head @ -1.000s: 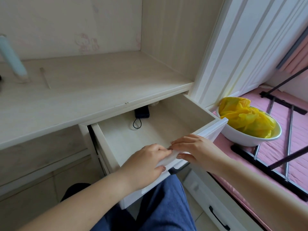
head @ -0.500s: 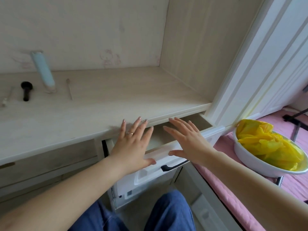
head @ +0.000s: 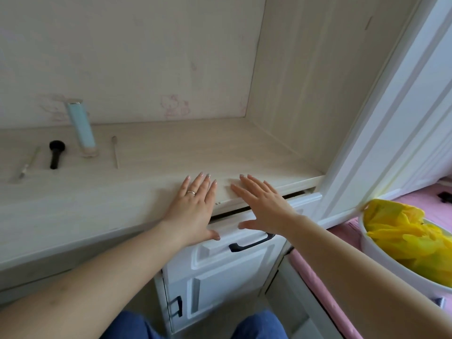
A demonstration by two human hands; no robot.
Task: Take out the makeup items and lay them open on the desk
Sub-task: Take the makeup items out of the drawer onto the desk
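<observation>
Makeup items lie at the back left of the pale wooden desk [head: 151,152]: a light blue tube [head: 82,129] standing on its cap, a black brush [head: 55,154], a thin stick [head: 115,151] and a slim tool [head: 28,165]. My left hand [head: 193,206], a ring on one finger, and my right hand [head: 263,206] are both flat with fingers spread, over the desk's front edge and the white drawer [head: 234,243] below it. The drawer, with a black handle [head: 252,242], is nearly pushed in; a narrow dark gap shows at its top. Neither hand holds anything.
A white bowl [head: 381,263] with crumpled yellow plastic sits on a pink surface at the right. A white panelled post [head: 381,113] stands right of the desk. A second white drawer front [head: 220,289] is below, and my blue-trousered knees show at the bottom.
The drawer was wide open a second ago; both hands pushed it in until only a slit remains. My view rose, bringing the items at the desk's back left into sight.
</observation>
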